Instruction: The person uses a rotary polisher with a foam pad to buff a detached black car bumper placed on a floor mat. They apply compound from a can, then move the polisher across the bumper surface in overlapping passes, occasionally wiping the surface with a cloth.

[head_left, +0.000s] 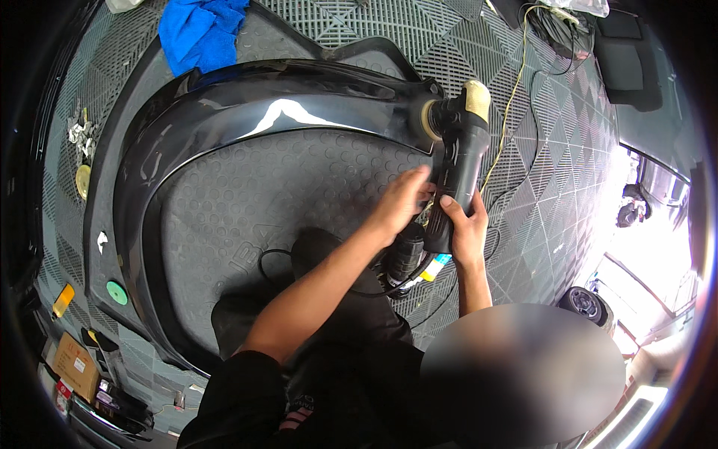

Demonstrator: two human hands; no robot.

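Note:
My right hand (470, 228) is wrapped round the handle of a black power polisher (462, 153), thumb on top. The polisher has a tan wrap on its head. Its round pad (429, 120) is at the right end of a long, curved, glossy black car body panel (299, 97); firm contact cannot be made out. My left hand (404, 203) is close beside the polisher's handle, fingers loosely extended and their tips partly hidden. Below it stand a dark bottle (404, 254) and a container with a yellow and blue label (436, 267).
The panel lies on a black rubber mat (284, 179) over grey floor tiles (553, 187). A blue cloth (200, 34) is at the far edge. A yellow cord (516, 90) runs along the right. Cardboard box (75, 363) lower left, green disc (117, 292) on the mat, wheel (585, 304) at right.

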